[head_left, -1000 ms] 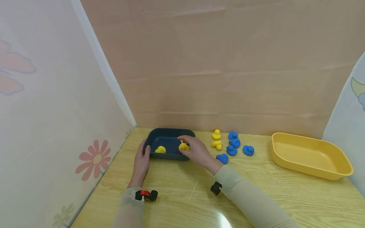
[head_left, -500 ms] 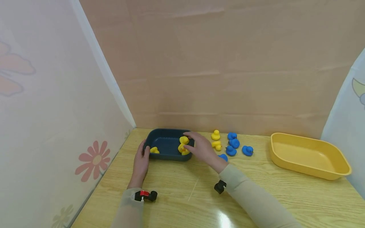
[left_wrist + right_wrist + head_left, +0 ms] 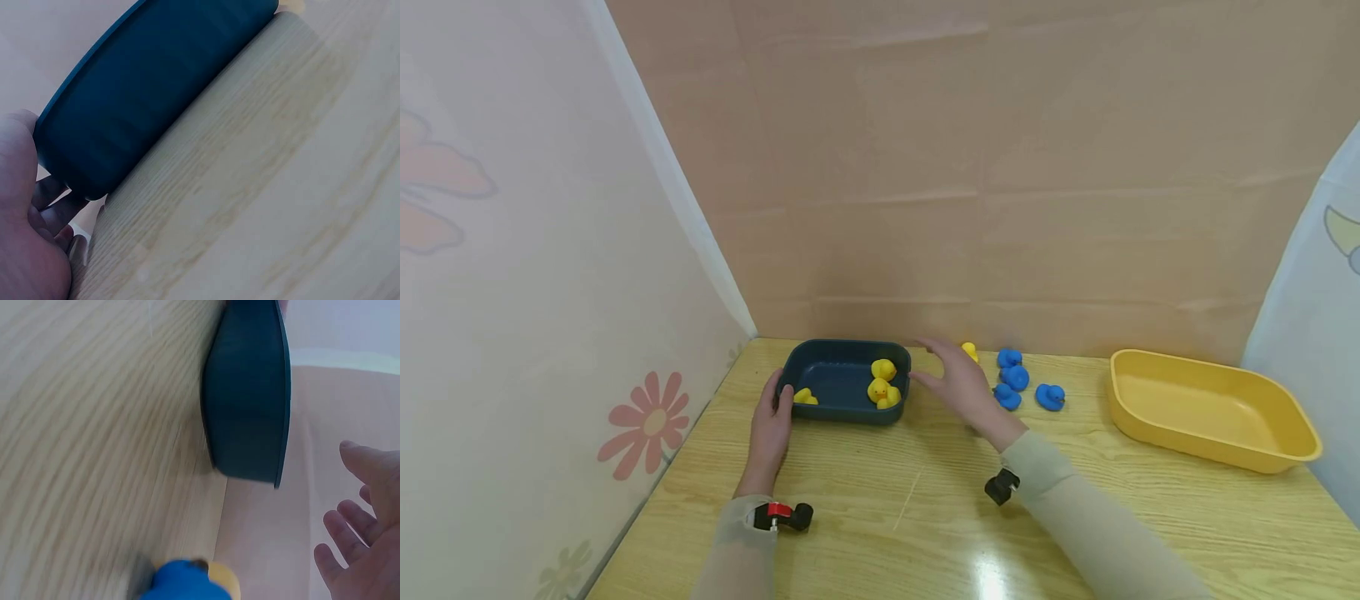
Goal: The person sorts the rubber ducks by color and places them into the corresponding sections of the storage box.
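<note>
A dark blue tray (image 3: pixel 842 414) sits on the wooden table at the back left, with several yellow rubber ducks inside. Two of the ducks are a yellow duck (image 3: pixel 883 369) and a yellow duck (image 3: pixel 882 392) near its right end; another yellow duck (image 3: pixel 806 397) lies at the front left corner. My left hand (image 3: pixel 770 421) grips the tray's left end, fingers curled at its corner (image 3: pixel 94 150) in the left wrist view. Just right of the tray, my right hand (image 3: pixel 958 383) hovers with thumb and fingers spread, holding nothing. It partly hides a yellow duck (image 3: pixel 970 352) behind it.
Several blue rubber ducks (image 3: pixel 1015 378) stand grouped right of my right hand, one blue duck (image 3: pixel 1050 397) slightly apart. A yellow tray (image 3: pixel 1213 454) sits at the right. A brown backdrop (image 3: pixel 880 208) closes the back, and a flowered white panel (image 3: pixel 572 275) the left.
My right hand has let go of a yellow duck in the dark blue tray and moved out to the right. The duck at the front has shifted left. My left hand stays put.
</note>
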Demonstrator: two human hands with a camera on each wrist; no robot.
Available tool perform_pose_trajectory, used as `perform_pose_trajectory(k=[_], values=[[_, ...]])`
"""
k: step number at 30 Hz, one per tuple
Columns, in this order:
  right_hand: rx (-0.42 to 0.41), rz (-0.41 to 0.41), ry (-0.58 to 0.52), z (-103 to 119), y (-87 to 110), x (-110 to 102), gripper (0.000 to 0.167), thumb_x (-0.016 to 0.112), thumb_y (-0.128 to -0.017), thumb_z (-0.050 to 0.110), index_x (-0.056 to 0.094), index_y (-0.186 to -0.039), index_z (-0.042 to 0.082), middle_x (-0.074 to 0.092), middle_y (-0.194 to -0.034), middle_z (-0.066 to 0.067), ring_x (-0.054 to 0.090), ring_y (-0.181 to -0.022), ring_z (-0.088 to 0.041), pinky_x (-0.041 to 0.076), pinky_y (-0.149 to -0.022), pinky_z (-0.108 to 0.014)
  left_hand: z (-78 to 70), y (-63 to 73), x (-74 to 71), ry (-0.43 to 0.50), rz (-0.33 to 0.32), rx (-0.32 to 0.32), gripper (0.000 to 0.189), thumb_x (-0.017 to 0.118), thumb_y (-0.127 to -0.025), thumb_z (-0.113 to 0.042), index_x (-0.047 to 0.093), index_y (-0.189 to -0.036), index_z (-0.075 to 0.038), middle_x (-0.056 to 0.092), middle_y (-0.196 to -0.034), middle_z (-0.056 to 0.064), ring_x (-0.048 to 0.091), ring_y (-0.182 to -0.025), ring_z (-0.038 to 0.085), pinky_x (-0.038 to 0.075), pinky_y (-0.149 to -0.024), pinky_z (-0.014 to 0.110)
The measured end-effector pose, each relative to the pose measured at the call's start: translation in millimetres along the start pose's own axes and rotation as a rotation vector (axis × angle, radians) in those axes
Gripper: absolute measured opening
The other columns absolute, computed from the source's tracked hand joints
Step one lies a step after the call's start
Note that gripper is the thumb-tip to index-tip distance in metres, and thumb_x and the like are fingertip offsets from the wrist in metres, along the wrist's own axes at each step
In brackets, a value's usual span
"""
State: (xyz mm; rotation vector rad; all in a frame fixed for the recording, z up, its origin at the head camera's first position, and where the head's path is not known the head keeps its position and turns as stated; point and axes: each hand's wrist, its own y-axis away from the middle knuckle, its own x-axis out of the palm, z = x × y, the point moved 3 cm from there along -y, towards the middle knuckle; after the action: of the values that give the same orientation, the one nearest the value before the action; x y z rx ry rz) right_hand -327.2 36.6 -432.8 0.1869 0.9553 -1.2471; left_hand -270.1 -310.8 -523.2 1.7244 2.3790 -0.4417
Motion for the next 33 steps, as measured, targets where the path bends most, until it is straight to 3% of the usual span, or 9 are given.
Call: perform_pose_trajectory(k=[7, 21, 27, 33], values=[[0.032, -0.026, 0.003, -21, 4.0, -17, 0.067, 0.084, -0.102, 0.026, 0.057, -0.161, 0.010, 0.061, -0.155, -0.018, 0.061, -0.138, -0.041, 0.052, -0.111, -0.063, 1.8, -1.6, -1.4, -0.011, 0.000, -0.003, 0.065, 0.046, -0.119, -0.047, 0.032, -0.176, -0.019, 0.030, -0.179, 0.009, 0.029, -0.164, 0.035, 0.029, -0.131, 0.055], [0.127, 0.026, 0.051, -55, 19.9, -44, 0.068, 0.080, -0.105, 0.024, 0.052, -0.165, 0.011, 0.057, -0.159, -0.022, 0.057, -0.141, -0.048, 0.050, -0.110, -0.070, 3.4, -2.7, -1.3, -0.013, 0.008, 0.001, 0.066, 0.045, -0.119, -0.049, 0.031, -0.176, -0.019, 0.029, -0.180, 0.009, 0.029, -0.165, 0.037, 0.028, -0.131, 0.058], [0.102, 0.039, 0.049, -67, 27.0, -47, 0.066, 0.082, -0.104, 0.019, 0.054, -0.163, 0.008, 0.058, -0.158, -0.022, 0.056, -0.142, -0.048, 0.050, -0.110, -0.068, 0.3, -1.2, -1.6, -0.012, 0.007, 0.014, 0.069, 0.045, -0.118, -0.054, 0.031, -0.176, -0.018, 0.029, -0.180, 0.010, 0.029, -0.164, 0.037, 0.028, -0.132, 0.057], [0.105, 0.070, 0.053, -79, 30.8, -46, 0.065, 0.081, -0.104, 0.021, 0.055, -0.162, 0.008, 0.053, -0.163, -0.022, 0.066, -0.126, -0.048, 0.055, -0.100, -0.064, -1.9, 0.4, -1.8, -0.017, 0.000, 0.019, 0.070, 0.045, -0.118, -0.054, 0.032, -0.175, -0.016, 0.031, -0.179, 0.011, 0.030, -0.164, 0.038, 0.029, -0.131, 0.058]])
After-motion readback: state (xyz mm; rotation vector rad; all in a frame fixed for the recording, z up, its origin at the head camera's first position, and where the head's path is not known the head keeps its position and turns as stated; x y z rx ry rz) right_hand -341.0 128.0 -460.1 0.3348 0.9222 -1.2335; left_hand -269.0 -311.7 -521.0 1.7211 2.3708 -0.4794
